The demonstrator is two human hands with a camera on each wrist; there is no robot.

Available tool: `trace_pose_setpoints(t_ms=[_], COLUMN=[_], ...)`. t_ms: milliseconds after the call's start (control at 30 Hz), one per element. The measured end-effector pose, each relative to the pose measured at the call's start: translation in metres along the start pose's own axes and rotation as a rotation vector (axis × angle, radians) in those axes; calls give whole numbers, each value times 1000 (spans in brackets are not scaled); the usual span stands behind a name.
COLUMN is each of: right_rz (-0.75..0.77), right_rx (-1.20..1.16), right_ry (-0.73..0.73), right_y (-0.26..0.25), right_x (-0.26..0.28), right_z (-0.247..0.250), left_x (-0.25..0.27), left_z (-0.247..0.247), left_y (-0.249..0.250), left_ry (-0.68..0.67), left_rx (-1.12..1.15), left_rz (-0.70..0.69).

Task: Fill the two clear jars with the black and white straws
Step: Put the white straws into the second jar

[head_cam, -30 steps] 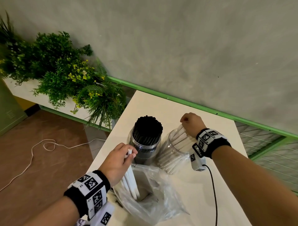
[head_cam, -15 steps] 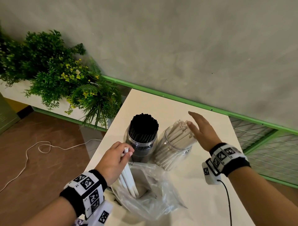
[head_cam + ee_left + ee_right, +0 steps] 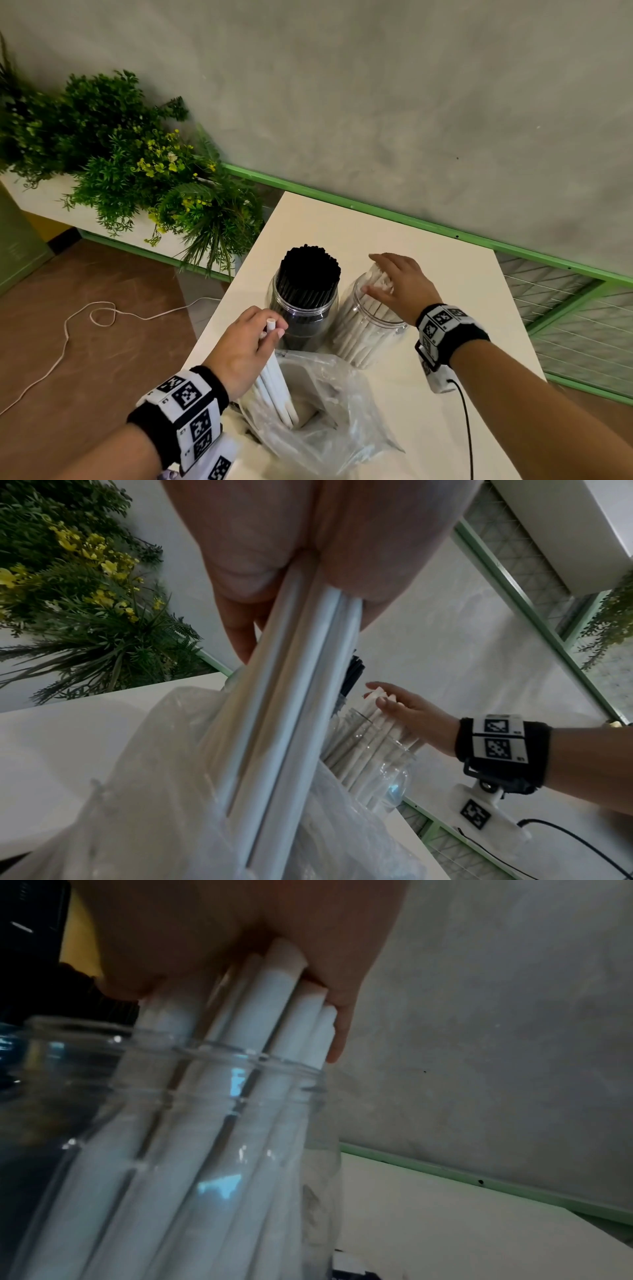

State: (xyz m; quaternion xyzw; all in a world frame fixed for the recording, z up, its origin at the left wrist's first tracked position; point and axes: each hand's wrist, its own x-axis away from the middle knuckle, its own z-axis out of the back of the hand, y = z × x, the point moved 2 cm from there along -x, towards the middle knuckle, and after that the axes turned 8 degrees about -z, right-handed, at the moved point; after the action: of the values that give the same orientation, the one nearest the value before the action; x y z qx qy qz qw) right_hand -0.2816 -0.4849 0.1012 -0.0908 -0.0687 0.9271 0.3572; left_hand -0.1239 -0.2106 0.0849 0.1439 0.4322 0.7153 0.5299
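Two clear jars stand mid-table. The left jar [image 3: 303, 308] is packed with black straws [image 3: 310, 270]. The right jar [image 3: 366, 329] holds white straws [image 3: 356, 337] that lean to the right. My right hand [image 3: 399, 286] lies flat, fingers straight, on the tops of those white straws [image 3: 274, 1010]. My left hand [image 3: 246, 346] grips a small bunch of white straws [image 3: 275, 387] whose lower ends stand inside a clear plastic bag [image 3: 329, 418]. In the left wrist view that bunch [image 3: 284, 696] runs down from my palm into the bag [image 3: 154, 791].
The white table [image 3: 445, 274] backs onto a grey wall with a green rail. A planter of green plants [image 3: 130, 164] stands off the table's left edge. A white cord [image 3: 102, 315] lies on the brown floor. A black cable [image 3: 467, 431] hangs from my right wrist.
My right hand let go of the white straws in the jar, opened, and now lies flat on their tops. My left hand stays on its bunch in the bag.
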Motion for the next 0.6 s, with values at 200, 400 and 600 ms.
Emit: trace_pose_setpoints(t_ms=[200, 400, 600], right_rz=[44, -10, 154], right_rx=[-139, -114, 134], right_ry=[387, 84, 44], right_y=[-8, -3, -9], right_x=[-15, -20, -4], right_z=[9, 5, 7], left_x=[0, 0, 1], left_z=[-1, -1, -2], left_y=[1, 2, 1], left_ry=[-8, 1, 12], left_rx=[2, 2, -2], left_rz=[3, 10, 1])
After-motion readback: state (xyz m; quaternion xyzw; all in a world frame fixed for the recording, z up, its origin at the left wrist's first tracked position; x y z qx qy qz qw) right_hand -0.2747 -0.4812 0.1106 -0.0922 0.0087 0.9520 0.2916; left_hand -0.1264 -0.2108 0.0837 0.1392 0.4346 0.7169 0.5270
